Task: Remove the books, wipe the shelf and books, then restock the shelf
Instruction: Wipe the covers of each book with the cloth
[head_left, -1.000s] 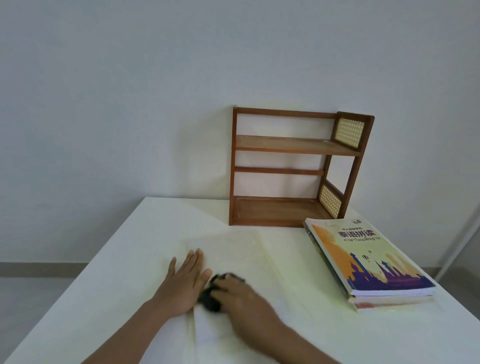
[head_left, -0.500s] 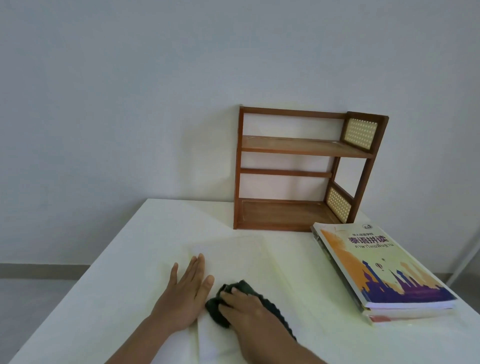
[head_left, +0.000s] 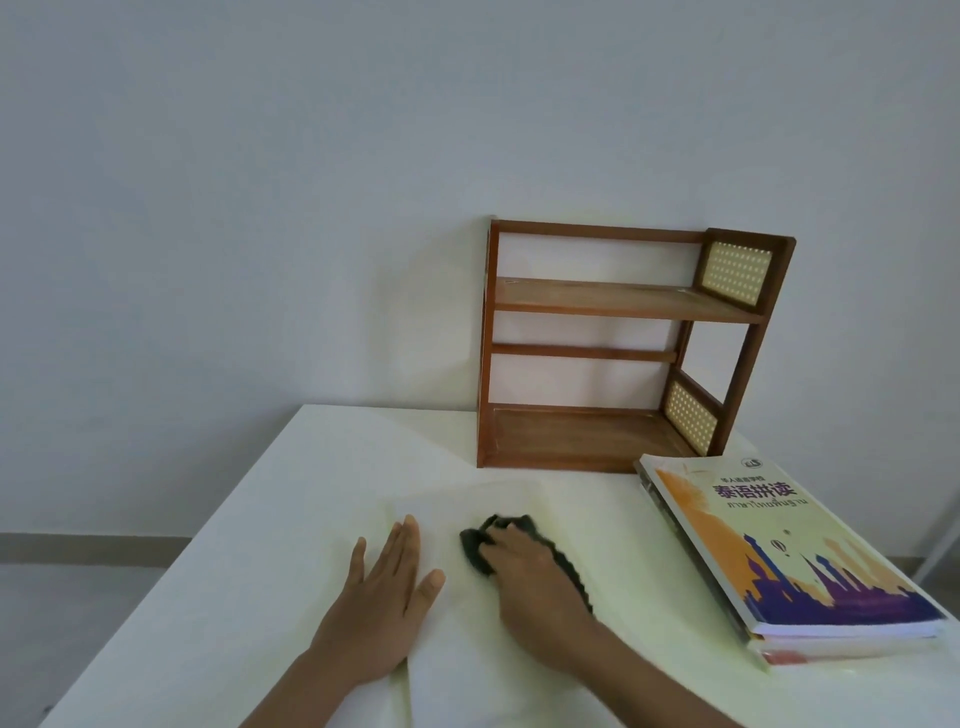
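Table (head_left: 270, 519) bears shelf (head_left: 618, 343), left hand (head_left: 384, 597) flat, right hand (head_left: 524, 577) gripping cloth (head_left: 475, 548).

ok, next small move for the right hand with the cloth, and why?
Probably push the dark cloth further up the pale book. The right hand presses it mid-cover, the left hand lies flat at the left edge, and the cover's far end looks unreached.

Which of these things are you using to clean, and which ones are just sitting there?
In use:
white book, flat on the table, held down by the left hand
dark cloth, under the right hand

Waiting:
wooden shelf, nothing on its boards
stack of books, lying to the right
table
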